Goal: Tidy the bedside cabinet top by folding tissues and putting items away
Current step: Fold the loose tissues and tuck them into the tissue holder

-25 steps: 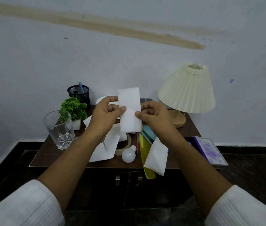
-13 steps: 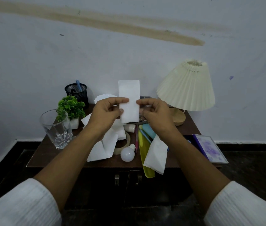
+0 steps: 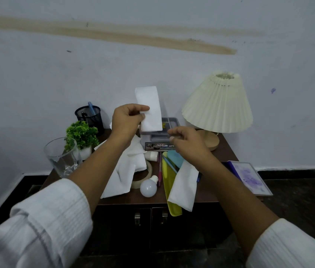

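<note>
My left hand (image 3: 126,119) pinches a folded white tissue (image 3: 150,108) by its left edge and holds it upright above the back of the brown cabinet top (image 3: 228,149). My right hand (image 3: 186,142) hovers just right of it and lower, fingers loosely curled, holding nothing. A grey organiser box (image 3: 161,134) sits behind and below the tissue. Loose unfolded tissues (image 3: 123,171) lie under my left forearm. Another white tissue (image 3: 183,187) hangs over the front edge on a yellow tray (image 3: 169,190).
A glass (image 3: 63,157), a small green plant (image 3: 81,135) and a black mesh pen cup (image 3: 90,116) stand at the left. A cream lamp (image 3: 217,105) stands at the right. A bulb (image 3: 149,187), tape roll (image 3: 142,181), pens (image 3: 160,169) and a purple framed picture (image 3: 249,176) lie around.
My right hand let go of the folded tissue and dropped down to the right. The left hand alone now holds it, raised a little higher and tilted slightly.
</note>
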`<control>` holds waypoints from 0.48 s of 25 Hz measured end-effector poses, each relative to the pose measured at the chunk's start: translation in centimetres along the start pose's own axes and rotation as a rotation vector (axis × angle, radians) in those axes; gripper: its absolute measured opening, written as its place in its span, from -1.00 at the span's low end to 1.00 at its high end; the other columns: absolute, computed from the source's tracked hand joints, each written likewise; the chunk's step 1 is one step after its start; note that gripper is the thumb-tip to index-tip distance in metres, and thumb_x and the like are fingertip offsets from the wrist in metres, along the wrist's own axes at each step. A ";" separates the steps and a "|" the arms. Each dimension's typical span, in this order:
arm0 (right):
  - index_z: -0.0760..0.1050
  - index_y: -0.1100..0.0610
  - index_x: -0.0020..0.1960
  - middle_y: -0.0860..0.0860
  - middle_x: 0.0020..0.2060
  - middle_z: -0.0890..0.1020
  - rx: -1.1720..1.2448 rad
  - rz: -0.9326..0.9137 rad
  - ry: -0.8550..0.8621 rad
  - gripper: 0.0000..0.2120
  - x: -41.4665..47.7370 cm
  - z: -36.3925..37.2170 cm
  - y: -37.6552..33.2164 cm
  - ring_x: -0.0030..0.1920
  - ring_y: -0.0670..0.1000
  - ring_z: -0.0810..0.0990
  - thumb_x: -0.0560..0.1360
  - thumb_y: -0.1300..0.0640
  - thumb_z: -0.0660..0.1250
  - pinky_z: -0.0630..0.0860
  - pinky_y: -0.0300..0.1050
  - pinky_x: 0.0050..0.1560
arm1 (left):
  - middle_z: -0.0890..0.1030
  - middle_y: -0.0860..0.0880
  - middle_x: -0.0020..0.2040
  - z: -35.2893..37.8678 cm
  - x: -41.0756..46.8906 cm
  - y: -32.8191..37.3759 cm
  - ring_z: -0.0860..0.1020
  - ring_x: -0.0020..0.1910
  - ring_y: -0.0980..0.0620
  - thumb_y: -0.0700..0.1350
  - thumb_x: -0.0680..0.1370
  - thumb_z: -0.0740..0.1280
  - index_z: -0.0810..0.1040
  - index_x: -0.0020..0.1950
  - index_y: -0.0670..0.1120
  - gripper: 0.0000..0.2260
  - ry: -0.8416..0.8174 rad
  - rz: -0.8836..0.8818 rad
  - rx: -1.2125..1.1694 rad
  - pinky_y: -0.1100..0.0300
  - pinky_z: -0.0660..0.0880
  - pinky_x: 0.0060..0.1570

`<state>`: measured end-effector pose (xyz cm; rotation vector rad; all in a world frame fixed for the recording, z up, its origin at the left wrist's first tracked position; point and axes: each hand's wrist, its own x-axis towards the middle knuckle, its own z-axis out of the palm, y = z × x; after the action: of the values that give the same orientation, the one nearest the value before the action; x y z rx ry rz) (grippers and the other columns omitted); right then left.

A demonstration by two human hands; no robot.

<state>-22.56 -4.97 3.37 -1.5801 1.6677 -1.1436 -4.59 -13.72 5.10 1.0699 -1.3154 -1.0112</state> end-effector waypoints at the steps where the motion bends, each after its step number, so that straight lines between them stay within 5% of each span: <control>1: 0.53 0.14 0.36 0.04 0.20 0.63 -0.042 -0.003 -0.008 -0.69 0.1 -0.1 0.2 0.17 -0.03 0.59 0.62 0.20 0.29 0.56 -0.05 0.26 | 0.72 -0.05 0.02 0.5 0.9 0.0 0.68 0.00 -0.01 -0.39 0.53 0.37 0.72 -0.09 0.03 -0.69 0.009 0.011 0.024 0.12 0.65 -0.16; 3: 0.51 0.15 0.39 0.05 0.26 0.62 -0.093 -0.016 -0.015 -0.67 0.4 -0.2 0.5 0.24 -0.01 0.58 0.63 0.19 0.28 0.54 0.00 0.32 | 0.73 -0.03 0.04 1.3 2.4 -0.3 0.67 0.07 0.00 -0.38 0.52 0.37 0.73 -0.08 0.01 -0.71 0.015 0.033 0.066 0.24 0.61 -0.09; 8: 0.48 0.16 0.42 0.07 0.29 0.61 -0.182 -0.082 0.001 -0.65 0.7 -0.1 0.6 0.28 0.01 0.58 0.65 0.16 0.26 0.52 0.02 0.34 | 0.74 0.01 0.00 2.1 4.7 -1.5 0.67 0.03 0.04 -0.37 0.52 0.38 0.74 -0.08 0.01 -0.72 0.026 0.047 0.054 0.08 0.63 0.12; 12: 0.50 0.15 0.41 0.05 0.30 0.61 -0.310 -0.181 0.035 -0.65 0.6 0.1 0.4 0.30 0.01 0.56 0.64 0.13 0.26 0.50 -0.06 0.29 | 0.74 0.05 -0.03 2.6 5.0 -2.0 0.68 0.04 0.12 -0.37 0.51 0.40 0.73 -0.07 0.00 -0.73 0.033 0.097 0.020 0.15 0.59 0.21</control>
<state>-22.79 -5.62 3.05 -1.9457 1.8236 -1.0412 -7.09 -19.15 4.21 1.0237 -1.3402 -0.9071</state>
